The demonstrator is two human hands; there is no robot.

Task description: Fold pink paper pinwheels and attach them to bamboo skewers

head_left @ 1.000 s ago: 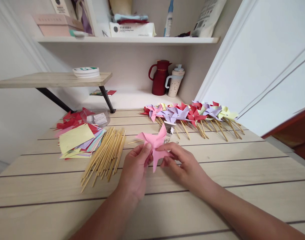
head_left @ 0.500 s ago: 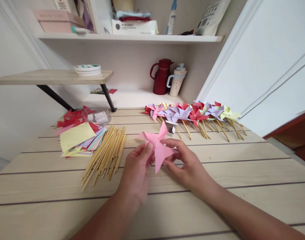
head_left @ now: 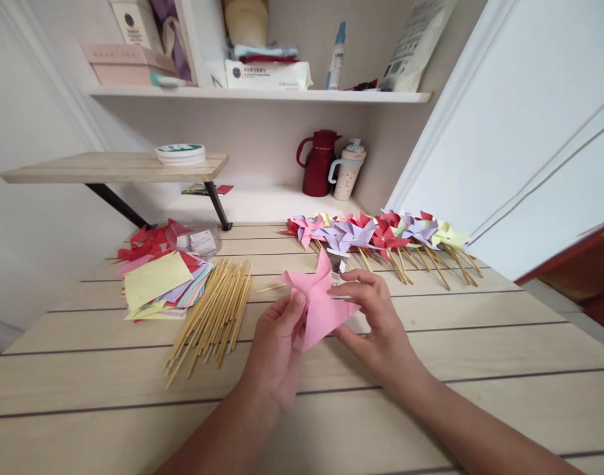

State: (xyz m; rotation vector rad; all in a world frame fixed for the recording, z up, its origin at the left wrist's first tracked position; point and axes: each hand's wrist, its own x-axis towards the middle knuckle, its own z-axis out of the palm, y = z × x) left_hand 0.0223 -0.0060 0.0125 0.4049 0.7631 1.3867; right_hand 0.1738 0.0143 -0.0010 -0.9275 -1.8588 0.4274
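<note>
A pink paper pinwheel (head_left: 322,307) with folded blades is pinched at its middle between the thumb and fingers of my left hand (head_left: 278,336). The thumb presses on the centre; the other fingers are partly hidden behind the paper. My right hand (head_left: 373,316) is beside the right blade, its fingers curved and apart, with the blade's tip between index finger and thumb. Just behind the pinwheel stands a small clear container (head_left: 338,262), partly covered. One thin wooden stick (head_left: 270,287) lies beyond my left hand.
Left of my hands lie a heap of wooden sticks (head_left: 212,316), a stack of coloured paper (head_left: 156,280) and red paper pieces (head_left: 150,241). Finished pinwheels on sticks (head_left: 385,234) line the back right. Behind stand a red jug (head_left: 321,165), a tumbler (head_left: 348,173) and a raised wooden shelf (head_left: 118,168).
My right fingers have loosened from the right blade and spread apart. My left hand keeps its pinch on the pinwheel. The whole view has shifted, with the scene sitting slightly lower.
</note>
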